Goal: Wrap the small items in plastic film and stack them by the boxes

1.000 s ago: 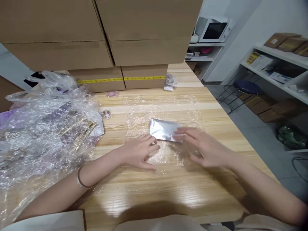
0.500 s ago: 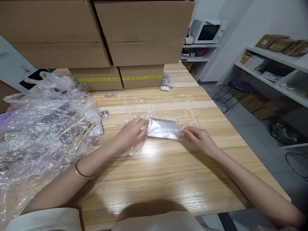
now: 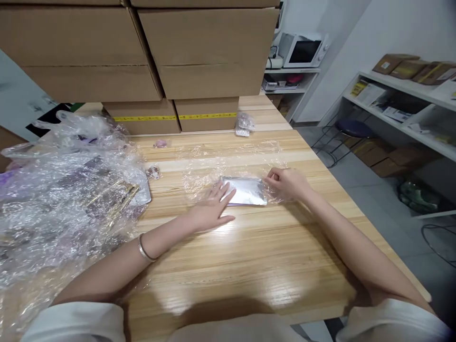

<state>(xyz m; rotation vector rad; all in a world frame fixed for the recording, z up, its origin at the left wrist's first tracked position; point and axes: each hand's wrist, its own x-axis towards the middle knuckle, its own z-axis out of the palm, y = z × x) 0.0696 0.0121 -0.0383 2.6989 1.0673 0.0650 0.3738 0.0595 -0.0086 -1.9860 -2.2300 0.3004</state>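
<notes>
While the left hand (image 3: 210, 210) lies splayed, the right hand (image 3: 288, 183) is curled.

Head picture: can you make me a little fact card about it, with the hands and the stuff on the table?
Left hand: fingers spread, over the left end of the pouch
Right hand: fingers bent, by the pouch's right end; hard to tell what it grips
Pouch: silver, shiny
Film: clear, wrinkled, spread behind the pouch
Table: wood
Left side: pile of plastic-wrapped things
Back: cardboard boxes
</notes>
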